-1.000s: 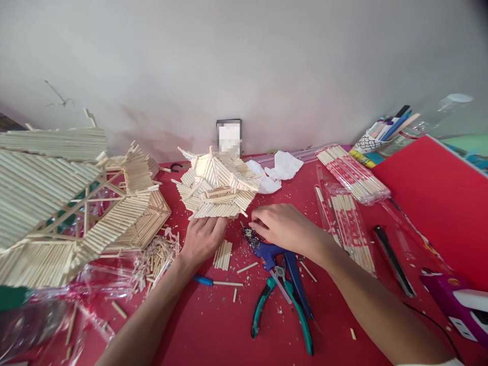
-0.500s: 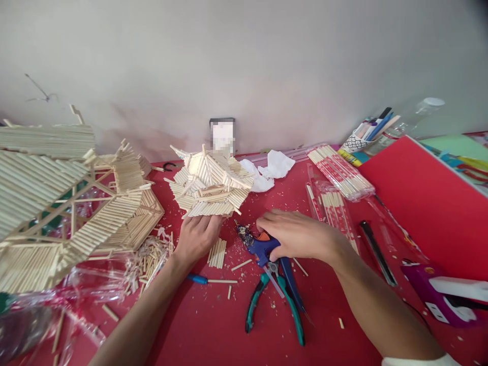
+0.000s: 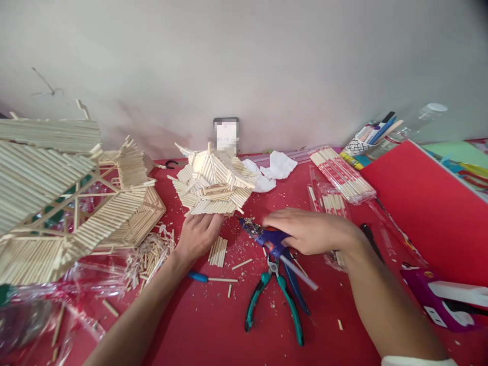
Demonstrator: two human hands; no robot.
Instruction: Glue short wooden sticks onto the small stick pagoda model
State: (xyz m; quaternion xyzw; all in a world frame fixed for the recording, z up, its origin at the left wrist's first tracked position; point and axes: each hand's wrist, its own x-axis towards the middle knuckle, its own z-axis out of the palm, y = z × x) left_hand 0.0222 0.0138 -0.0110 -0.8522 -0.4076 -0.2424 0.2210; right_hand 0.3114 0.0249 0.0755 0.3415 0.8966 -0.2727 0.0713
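Observation:
A small tiered pavilion model [image 3: 213, 185] made of wooden sticks stands in the middle. My left hand [image 3: 201, 235] grips its near lower edge, the fingertips hidden beneath the eave. My right hand [image 3: 308, 231] is closed round a blue hot glue gun [image 3: 271, 239], whose nozzle is crusted with wood bits and points toward the model. From its back end a translucent glue stick [image 3: 301, 273] sticks out. Green-handled pliers [image 3: 273, 267] lie spread just below the gun. Between the hands lies a row of short cut sticks [image 3: 218, 252].
A larger stick-built structure [image 3: 76, 203] fills the left side, near a heap of stick offcuts [image 3: 152, 256]. A blue-handled tool [image 3: 198, 276] lies in front. On the right are packaged chopsticks [image 3: 341, 173], a red board [image 3: 427, 213] and a purple object [image 3: 438, 300]. A phone [image 3: 226, 136] leans against the wall.
My right hand has shifted slightly right and turned the glue gun, so its glue stick now angles further right. My left hand stays at the model. The view has moved slightly.

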